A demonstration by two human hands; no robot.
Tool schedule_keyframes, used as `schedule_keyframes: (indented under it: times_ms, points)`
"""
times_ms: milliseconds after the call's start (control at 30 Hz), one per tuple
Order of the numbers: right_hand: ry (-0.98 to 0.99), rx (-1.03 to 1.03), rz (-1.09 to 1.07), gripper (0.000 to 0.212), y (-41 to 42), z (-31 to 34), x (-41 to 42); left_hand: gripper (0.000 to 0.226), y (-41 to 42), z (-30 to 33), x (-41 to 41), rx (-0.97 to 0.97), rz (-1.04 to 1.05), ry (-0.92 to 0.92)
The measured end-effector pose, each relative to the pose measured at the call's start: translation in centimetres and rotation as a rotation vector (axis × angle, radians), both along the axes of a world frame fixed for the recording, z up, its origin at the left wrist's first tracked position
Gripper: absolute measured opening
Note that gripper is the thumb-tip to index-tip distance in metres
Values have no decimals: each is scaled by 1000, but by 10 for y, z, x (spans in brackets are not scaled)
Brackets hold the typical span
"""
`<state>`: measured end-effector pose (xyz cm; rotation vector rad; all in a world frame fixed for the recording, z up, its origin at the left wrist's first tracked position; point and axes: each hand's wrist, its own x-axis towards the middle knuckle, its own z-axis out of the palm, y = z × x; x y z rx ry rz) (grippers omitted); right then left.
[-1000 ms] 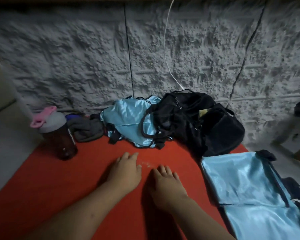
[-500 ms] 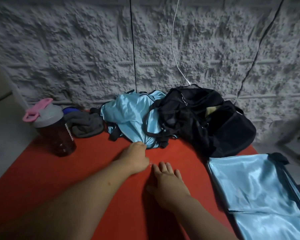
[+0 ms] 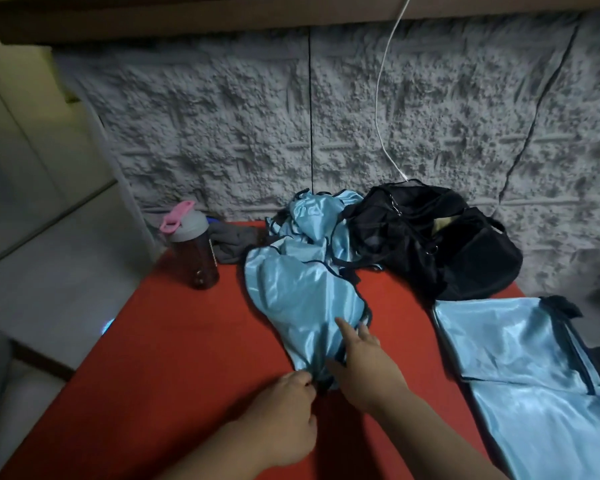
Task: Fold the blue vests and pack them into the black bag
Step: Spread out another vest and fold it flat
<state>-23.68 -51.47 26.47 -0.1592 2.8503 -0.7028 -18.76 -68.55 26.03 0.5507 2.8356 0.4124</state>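
On a red table (image 3: 174, 358), the left hand (image 3: 284, 410) pinched a blue satin vest (image 3: 302, 299) lying just left of the black bag (image 3: 430, 237); the right hand (image 3: 364, 362) rested open-fingered on it. The bottle's (image 3: 194, 251) lettering was unreadable.

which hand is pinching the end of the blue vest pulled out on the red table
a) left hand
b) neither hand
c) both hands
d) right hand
a: the left hand pinches the near end of the blue vest, while the right hand rests open on the fabric with straight fingers.
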Motion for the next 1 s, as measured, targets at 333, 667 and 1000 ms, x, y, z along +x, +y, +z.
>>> schedule_keyframes:
  times_ms: [333, 667, 1000]
  points:
    - [20, 405, 303, 67, -27, -2, 91, 27, -31, 13, 76, 100, 278, -153]
    - [131, -10, -271, 69, -14, 17, 80, 4, -46, 15, 45, 349, 420, 42]
    - [160, -186, 178, 5, -84, 26, 74, 59, -41, 38, -8, 799, 767, -176]
